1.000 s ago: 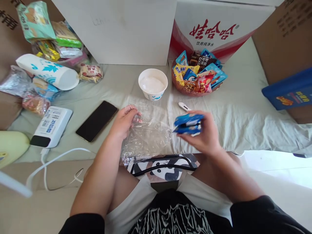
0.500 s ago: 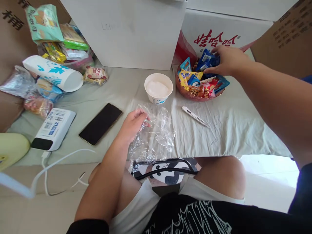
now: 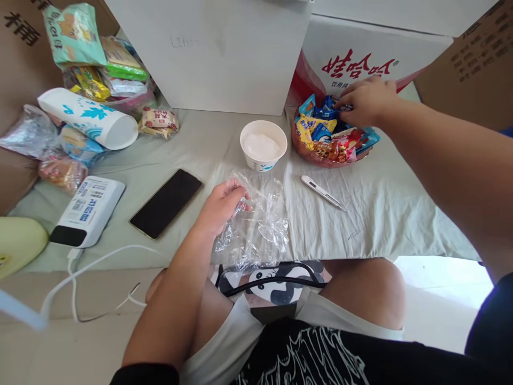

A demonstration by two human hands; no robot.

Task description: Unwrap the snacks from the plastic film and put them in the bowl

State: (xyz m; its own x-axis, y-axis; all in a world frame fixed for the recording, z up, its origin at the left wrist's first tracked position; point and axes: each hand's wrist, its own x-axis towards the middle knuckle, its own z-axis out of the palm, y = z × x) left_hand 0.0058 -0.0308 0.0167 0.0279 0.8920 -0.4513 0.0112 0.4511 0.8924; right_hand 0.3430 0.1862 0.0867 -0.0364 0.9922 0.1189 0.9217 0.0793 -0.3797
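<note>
My left hand pinches the near-left edge of a crumpled clear plastic bag lying on the grey-green cloth in front of my knees. My right hand reaches far right over a reddish basket heaped with snack packets. Its fingertips press on the blue packets at the top of the heap, and I cannot tell whether they grip one. A white bowl with a white filling stands between the bag and the basket.
A white thermometer lies right of the bag. To the left are a black phone, a white power bank with its cable, a tipped paper cup and snack bags. Cardboard boxes line the back.
My right hand carried the blue packets from in front of me to the basket and now sits lower on the heap. The left hand has stayed on the plastic bag.
</note>
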